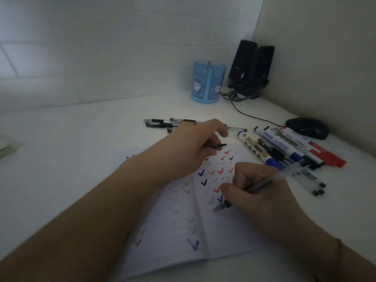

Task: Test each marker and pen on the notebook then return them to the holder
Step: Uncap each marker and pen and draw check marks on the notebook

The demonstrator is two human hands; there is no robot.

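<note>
An open lined notebook (205, 226) lies on the white desk, covered with red, blue and black check marks. My right hand (262, 192) grips a clear-barrelled pen (284, 174) with its tip down on the right page. My left hand (195, 147) rests on the notebook's top edge and holds a small black pen cap (219, 145) between its fingers. The blue pen holder (207, 82) stands at the back with one pen inside. Several pens (162, 124) lie behind my left hand. Several markers (284, 145) lie to the right.
Two black speakers (251, 68) stand in the back corner with a cable running along the desk. A black mouse (307, 128) sits by the right wall. Something pale lies at the far left edge (7, 145).
</note>
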